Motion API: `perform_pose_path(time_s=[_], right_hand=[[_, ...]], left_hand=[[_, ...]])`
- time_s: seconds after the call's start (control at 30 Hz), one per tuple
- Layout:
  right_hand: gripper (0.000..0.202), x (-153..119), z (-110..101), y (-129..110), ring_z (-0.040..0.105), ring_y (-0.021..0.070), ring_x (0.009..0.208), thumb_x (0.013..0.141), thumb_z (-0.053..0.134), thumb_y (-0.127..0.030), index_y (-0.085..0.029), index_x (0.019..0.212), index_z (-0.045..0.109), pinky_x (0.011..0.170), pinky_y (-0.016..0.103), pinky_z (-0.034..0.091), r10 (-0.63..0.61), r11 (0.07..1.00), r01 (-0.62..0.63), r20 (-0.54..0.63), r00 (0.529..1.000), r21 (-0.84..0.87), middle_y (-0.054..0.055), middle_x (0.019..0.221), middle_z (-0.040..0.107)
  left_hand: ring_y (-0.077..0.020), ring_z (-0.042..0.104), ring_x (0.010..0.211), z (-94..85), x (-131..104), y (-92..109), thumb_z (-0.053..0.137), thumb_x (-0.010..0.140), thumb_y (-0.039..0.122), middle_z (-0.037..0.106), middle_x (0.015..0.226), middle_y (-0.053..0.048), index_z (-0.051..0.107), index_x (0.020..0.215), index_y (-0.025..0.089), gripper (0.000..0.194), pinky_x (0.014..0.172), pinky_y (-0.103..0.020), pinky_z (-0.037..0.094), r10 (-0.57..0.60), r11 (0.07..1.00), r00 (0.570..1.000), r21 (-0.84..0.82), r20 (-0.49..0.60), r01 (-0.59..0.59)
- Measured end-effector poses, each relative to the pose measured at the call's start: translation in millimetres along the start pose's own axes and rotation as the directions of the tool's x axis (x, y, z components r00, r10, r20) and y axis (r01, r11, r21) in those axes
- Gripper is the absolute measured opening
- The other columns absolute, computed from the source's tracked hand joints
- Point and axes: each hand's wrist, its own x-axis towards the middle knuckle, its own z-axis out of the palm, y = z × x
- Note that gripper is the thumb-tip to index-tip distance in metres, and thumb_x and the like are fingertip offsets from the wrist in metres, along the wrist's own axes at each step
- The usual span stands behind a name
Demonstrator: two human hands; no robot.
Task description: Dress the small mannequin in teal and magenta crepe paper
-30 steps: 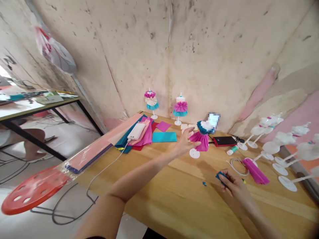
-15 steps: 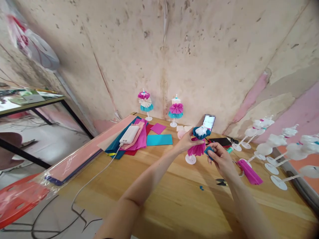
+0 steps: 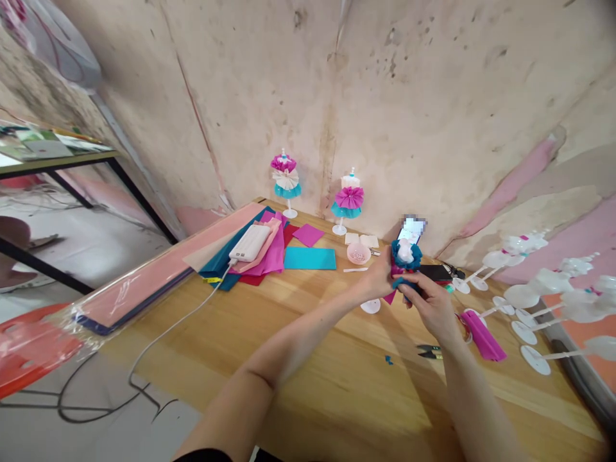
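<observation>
A small white mannequin [image 3: 404,250] with a dark blue ruffle at its top and magenta material below stands over a round white base [image 3: 370,306]. My left hand [image 3: 384,273] is closed around its left side, below the ruffle. Against the front of the figure, my right hand [image 3: 426,298] pinches a piece of dark blue paper [image 3: 405,283]. The fingers of both hands are close together and partly hide the magenta part.
Two dressed mannequins [image 3: 349,196] stand by the wall. Nearer are a pink bowl [image 3: 359,255], a turquoise sheet [image 3: 309,258] and a white power bank [image 3: 250,242] on coloured paper. Snips [image 3: 429,351], a magenta roll [image 3: 484,335] and several white mannequins [image 3: 524,295] are at the right.
The right hand's blue piece has come up against the mannequin. The figure has turned and tilted in my left hand, and the pink bowl shows more fully. The camera view has shifted.
</observation>
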Motion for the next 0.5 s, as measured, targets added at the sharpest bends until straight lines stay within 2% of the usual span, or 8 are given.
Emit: perform_pose_path(time_s=[0.1,0.23,0.33,0.5], right_hand=[[0.021,1,-2,5,0.053,0.0119,0.059,0.089,0.061,-0.033,-0.024,0.106,0.070,0.053,0.028,0.045,-0.009,1.000,0.010,-0.079,0.997,0.013,0.002,0.081,0.060],[0.028,0,-2,8,0.053,0.0121,0.059,0.088,0.061,-0.034,-0.024,0.113,0.068,0.052,0.028,0.046,0.045,0.999,-0.041,-0.142,0.989,0.031,0.001,0.080,0.060],[0.022,-1,0,12,0.052,0.0120,0.056,0.086,0.063,-0.036,-0.022,0.101,0.069,0.049,0.028,0.045,0.063,0.995,-0.044,-0.208,0.976,0.093,0.001,0.075,0.060],[0.019,0,-4,15,0.049,0.0115,0.052,0.085,0.064,-0.037,-0.021,0.093,0.067,0.048,0.026,0.044,0.039,0.996,-0.009,-0.321,0.946,0.093,-0.001,0.065,0.057]], left_hand=[[-0.0262,0.054,0.113,-2.4,-2,1,0.069,0.075,0.030,0.057,0.119,-0.012,0.044,0.128,0.016,0.059,0.099,-0.044,0.045,0.083,0.994,0.996,0.071,0.030,-0.085],[-0.0243,0.054,0.112,-6.7,-5,9,0.059,0.082,0.024,0.058,0.120,-0.011,0.046,0.128,0.018,0.049,0.099,-0.042,0.046,0.062,0.997,0.991,0.047,0.121,-0.068],[-0.0226,0.057,0.108,-8.2,-5,14,0.056,0.083,0.024,0.060,0.119,-0.010,0.049,0.125,0.016,0.043,0.095,-0.038,0.047,0.070,0.997,0.980,0.003,0.184,-0.071],[-0.0208,0.062,0.094,-7.3,-5,21,0.062,0.082,0.035,0.066,0.107,-0.008,0.054,0.118,0.014,0.043,0.084,-0.032,0.048,0.018,1.000,0.991,-0.001,0.130,-0.018]])
